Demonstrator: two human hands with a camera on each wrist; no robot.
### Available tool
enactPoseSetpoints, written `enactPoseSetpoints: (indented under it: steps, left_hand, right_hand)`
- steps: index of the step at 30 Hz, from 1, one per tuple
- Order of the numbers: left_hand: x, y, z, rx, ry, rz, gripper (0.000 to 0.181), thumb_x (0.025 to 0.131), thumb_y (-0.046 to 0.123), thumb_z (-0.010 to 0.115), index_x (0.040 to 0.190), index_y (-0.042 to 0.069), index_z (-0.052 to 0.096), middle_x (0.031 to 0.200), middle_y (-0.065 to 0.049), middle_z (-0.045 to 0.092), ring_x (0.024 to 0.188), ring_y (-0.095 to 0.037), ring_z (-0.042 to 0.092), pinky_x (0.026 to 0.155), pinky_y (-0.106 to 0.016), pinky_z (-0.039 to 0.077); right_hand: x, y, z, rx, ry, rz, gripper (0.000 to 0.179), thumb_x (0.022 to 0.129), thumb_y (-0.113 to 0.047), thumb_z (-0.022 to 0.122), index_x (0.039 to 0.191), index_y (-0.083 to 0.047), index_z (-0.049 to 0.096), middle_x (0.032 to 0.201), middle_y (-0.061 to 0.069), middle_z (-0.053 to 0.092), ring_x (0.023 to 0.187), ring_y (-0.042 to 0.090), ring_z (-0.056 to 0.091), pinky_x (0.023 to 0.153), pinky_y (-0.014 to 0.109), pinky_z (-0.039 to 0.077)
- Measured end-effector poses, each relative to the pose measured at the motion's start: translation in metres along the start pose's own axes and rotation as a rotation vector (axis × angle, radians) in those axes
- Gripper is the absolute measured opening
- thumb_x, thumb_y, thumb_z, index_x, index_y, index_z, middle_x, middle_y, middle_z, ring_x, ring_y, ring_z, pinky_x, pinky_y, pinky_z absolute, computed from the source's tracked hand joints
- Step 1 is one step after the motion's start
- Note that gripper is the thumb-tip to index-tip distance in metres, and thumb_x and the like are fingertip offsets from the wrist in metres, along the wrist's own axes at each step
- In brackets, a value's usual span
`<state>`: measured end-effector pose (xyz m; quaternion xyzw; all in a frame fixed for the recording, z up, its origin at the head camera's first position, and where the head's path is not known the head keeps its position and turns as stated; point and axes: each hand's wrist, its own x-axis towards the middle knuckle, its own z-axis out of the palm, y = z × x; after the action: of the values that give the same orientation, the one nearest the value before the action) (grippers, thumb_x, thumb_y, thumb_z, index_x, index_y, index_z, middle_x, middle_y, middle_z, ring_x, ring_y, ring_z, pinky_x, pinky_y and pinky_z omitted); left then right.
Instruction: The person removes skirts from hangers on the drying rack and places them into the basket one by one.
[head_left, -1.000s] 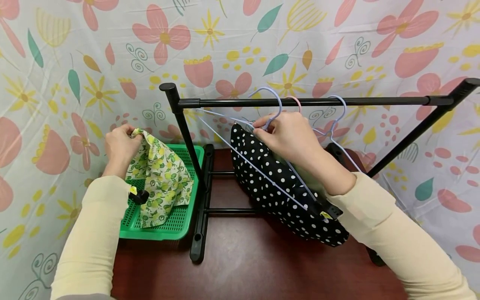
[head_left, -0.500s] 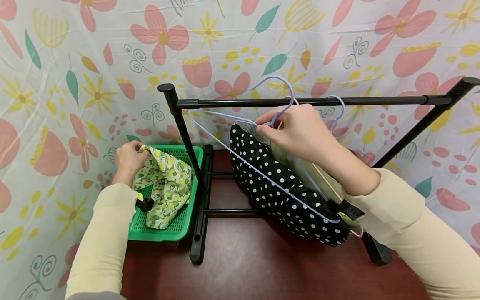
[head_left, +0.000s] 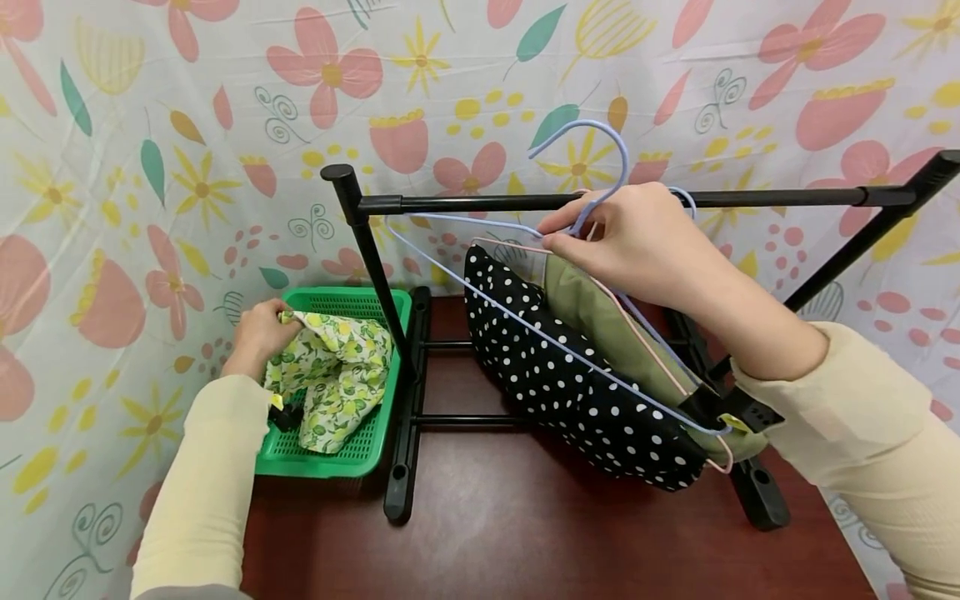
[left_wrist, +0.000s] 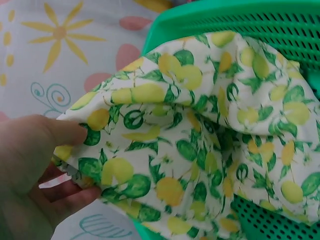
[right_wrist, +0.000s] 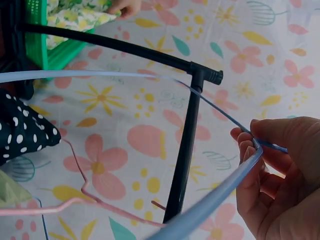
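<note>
My left hand pinches the edge of a lemon-print cloth garment, most of which lies in a green basket. The garment's exact kind is hard to tell while it is bunched. With thumb and fingers my right hand holds a light blue hanger just below its hook. That hook rises above the black rail, and its bare frame slants in front of a black polka-dot garment. Behind this hang a pink hanger and an olive green garment.
The rail belongs to a black garment rack with feet on a dark red-brown table. Another light blue hook sits on the rail beyond my right hand. Floral cloth covers the walls behind and beside the rack.
My right hand has moved up and right, lifting the blue hanger so its hook stands higher over the rail. My left hand has lowered the lemon-print garment further into the basket.
</note>
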<state>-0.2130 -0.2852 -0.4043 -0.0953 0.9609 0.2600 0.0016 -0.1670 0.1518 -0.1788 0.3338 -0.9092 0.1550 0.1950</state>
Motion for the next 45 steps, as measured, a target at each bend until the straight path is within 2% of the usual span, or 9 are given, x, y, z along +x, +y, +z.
enactPoseSetpoints:
  steps: [5, 7, 10, 17, 20, 26, 34, 39, 45]
  left_hand:
    - [0.000, -0.007, 0.003, -0.007, -0.089, -0.002, 0.040, 0.093, 0.030, 0.050, 0.120, 0.002, 0.051, 0.114, -0.026, 0.052, 0.090, -0.038, 0.050, 0.066, -0.043, 0.043]
    - [-0.001, -0.010, 0.003, -0.012, -0.125, 0.001, 0.044, 0.093, 0.032, 0.050, 0.124, 0.001, 0.050, 0.123, -0.028, 0.046, 0.102, -0.043, 0.046, 0.075, -0.049, 0.044]
    - [-0.001, -0.015, 0.004, 0.006, -0.191, 0.022, 0.050, 0.094, 0.038, 0.049, 0.127, 0.001, 0.048, 0.130, -0.031, 0.041, 0.113, -0.047, 0.041, 0.084, -0.054, 0.042]
    - [-0.005, -0.021, 0.010, 0.052, -0.266, 0.067, 0.039, 0.094, 0.036, 0.050, 0.113, 0.003, 0.060, 0.120, -0.027, 0.055, 0.100, -0.039, 0.055, 0.075, -0.045, 0.048]
    - [-0.007, -0.023, 0.015, 0.061, -0.281, 0.050, 0.033, 0.092, 0.030, 0.052, 0.109, 0.004, 0.062, 0.114, -0.023, 0.059, 0.093, -0.035, 0.057, 0.069, -0.041, 0.047]
    - [-0.010, -0.026, 0.025, 0.068, -0.323, 0.038, 0.029, 0.090, 0.024, 0.054, 0.108, 0.003, 0.063, 0.106, -0.019, 0.061, 0.082, -0.027, 0.057, 0.064, -0.036, 0.045]
    - [-0.013, -0.024, 0.040, 0.078, -0.372, 0.009, 0.032, 0.089, 0.022, 0.055, 0.115, 0.003, 0.061, 0.123, -0.025, 0.052, 0.094, -0.034, 0.056, 0.067, -0.039, 0.047]
    - [-0.013, -0.023, 0.048, 0.073, -0.415, 0.072, 0.029, 0.091, 0.023, 0.055, 0.113, 0.005, 0.063, 0.129, -0.026, 0.048, 0.094, -0.032, 0.056, 0.068, -0.039, 0.047]
    - [-0.013, -0.023, 0.057, 0.056, -0.461, 0.128, 0.032, 0.093, 0.022, 0.053, 0.116, 0.002, 0.060, 0.133, -0.028, 0.042, 0.099, -0.034, 0.056, 0.072, -0.041, 0.048]
  right_hand:
    - [-0.003, 0.003, -0.004, -0.018, 0.027, -0.006, 0.019, 0.085, -0.025, 0.064, 0.071, -0.018, 0.075, 0.076, -0.008, 0.070, 0.035, 0.003, 0.030, 0.040, 0.021, 0.027]
    - [-0.005, 0.004, -0.007, -0.014, 0.025, 0.001, 0.013, 0.085, -0.025, 0.064, 0.084, -0.019, 0.076, 0.067, -0.007, 0.066, 0.035, 0.004, 0.031, 0.040, 0.021, 0.027]
    - [-0.008, 0.006, -0.011, -0.020, 0.007, 0.010, 0.013, 0.085, -0.026, 0.065, 0.091, -0.021, 0.075, 0.051, -0.007, 0.055, 0.035, 0.004, 0.028, 0.039, 0.021, 0.025]
    - [-0.012, 0.013, -0.021, -0.016, -0.010, -0.031, 0.010, 0.085, -0.026, 0.066, 0.087, -0.021, 0.075, 0.044, -0.011, 0.048, 0.032, 0.002, 0.022, 0.034, 0.020, 0.020]
    - [-0.015, 0.017, -0.024, -0.022, -0.011, -0.031, 0.012, 0.085, -0.025, 0.066, 0.092, -0.022, 0.074, 0.035, -0.010, 0.031, 0.031, 0.001, 0.021, 0.034, 0.020, 0.020]
    - [-0.021, 0.026, -0.027, -0.035, 0.016, -0.046, 0.012, 0.083, -0.025, 0.067, 0.091, -0.021, 0.075, 0.035, -0.014, 0.033, 0.031, -0.002, 0.017, 0.033, 0.020, 0.018]
    - [-0.034, 0.035, -0.035, -0.055, 0.038, -0.043, 0.012, 0.081, -0.023, 0.070, 0.092, -0.024, 0.074, 0.036, -0.013, 0.027, 0.032, -0.003, 0.015, 0.032, 0.019, 0.017]
    - [-0.042, 0.039, -0.043, -0.050, 0.046, -0.020, 0.011, 0.080, -0.020, 0.071, 0.089, -0.026, 0.074, 0.044, -0.015, 0.041, 0.032, -0.001, 0.017, 0.032, 0.019, 0.018]
    - [-0.052, 0.045, -0.051, -0.060, 0.077, 0.002, 0.012, 0.081, -0.017, 0.071, 0.090, -0.024, 0.075, 0.065, -0.017, 0.057, 0.045, -0.005, 0.038, 0.041, 0.015, 0.029]
